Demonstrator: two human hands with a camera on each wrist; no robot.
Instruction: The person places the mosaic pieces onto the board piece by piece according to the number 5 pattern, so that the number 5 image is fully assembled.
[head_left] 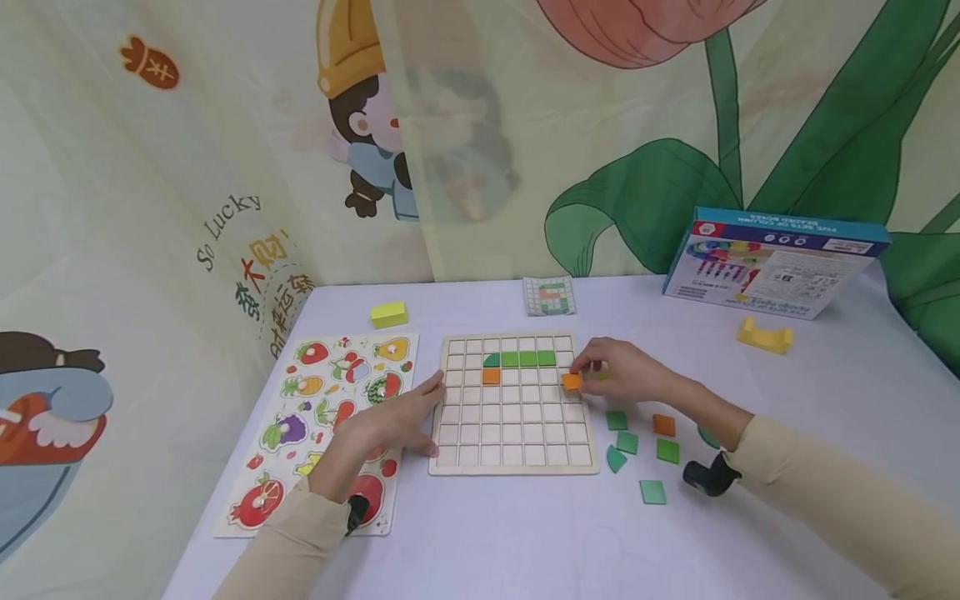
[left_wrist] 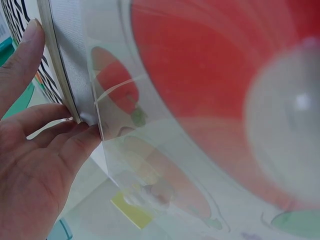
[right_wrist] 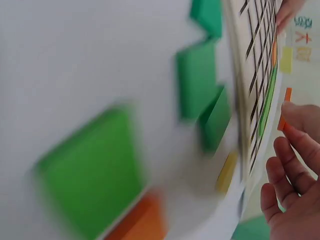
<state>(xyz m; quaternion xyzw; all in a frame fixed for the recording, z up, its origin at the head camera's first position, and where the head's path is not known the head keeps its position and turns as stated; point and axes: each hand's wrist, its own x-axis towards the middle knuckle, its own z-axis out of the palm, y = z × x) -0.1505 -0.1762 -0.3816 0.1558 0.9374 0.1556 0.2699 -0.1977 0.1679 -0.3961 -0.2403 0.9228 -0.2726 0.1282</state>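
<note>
A wooden grid board (head_left: 517, 454) lies flat on the white table. My left hand (head_left: 393, 421) touches its left edge, thumb and fingers apart. Over the board's right edge, my right hand (head_left: 626, 371) pinches an orange square tile (right_wrist: 285, 110) between thumb and fingertip. On the grid sit a green quarter-round tile (head_left: 492, 360), a row of green square tiles (head_left: 527, 358) to its right and an orange tile (head_left: 491, 376) below it. Right of the board lie several loose green tiles (head_left: 627, 442) and another orange tile (head_left: 663, 425). A yellow piece (right_wrist: 227, 172) is partly hidden by my right hand in the head view.
A fruit picture board (head_left: 251, 467) lies at the left, partly under my left forearm. Along the back are a yellow block (head_left: 389, 314), a small pattern card (head_left: 549, 297) and a cardboard box (head_left: 772, 267). A yellow curved piece (head_left: 765, 336) stands before the box.
</note>
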